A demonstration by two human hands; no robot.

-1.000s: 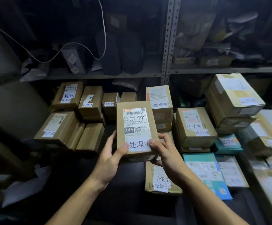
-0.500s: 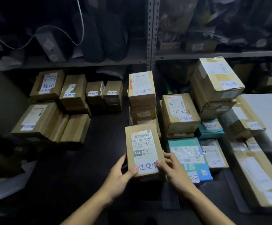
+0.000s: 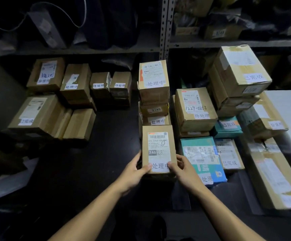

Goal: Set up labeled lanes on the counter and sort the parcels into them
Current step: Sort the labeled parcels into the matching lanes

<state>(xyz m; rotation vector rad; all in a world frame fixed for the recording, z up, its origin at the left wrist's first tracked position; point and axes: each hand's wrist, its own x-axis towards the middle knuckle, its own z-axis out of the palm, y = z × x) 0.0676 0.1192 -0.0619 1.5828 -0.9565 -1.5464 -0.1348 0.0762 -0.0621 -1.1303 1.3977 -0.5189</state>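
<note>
My left hand (image 3: 132, 173) and my right hand (image 3: 184, 171) both grip the near end of one brown box (image 3: 158, 150), thumbs pressed on its top. The box lies flat on the dark counter (image 3: 106, 162). I use this box as my landmark. It has a white sticker with a bar code, a black "X46" patch and big hand-written signs at the bottom. Far to its right and further back is the biggest box (image 3: 240, 73), on a pile. Just behind my box is a stack of brown boxes (image 3: 154, 91). Just to its right lies a flat blue-green parcel (image 3: 202, 159). Far to its left, further back, two small boxes (image 3: 110, 86) sit side by side.
</note>
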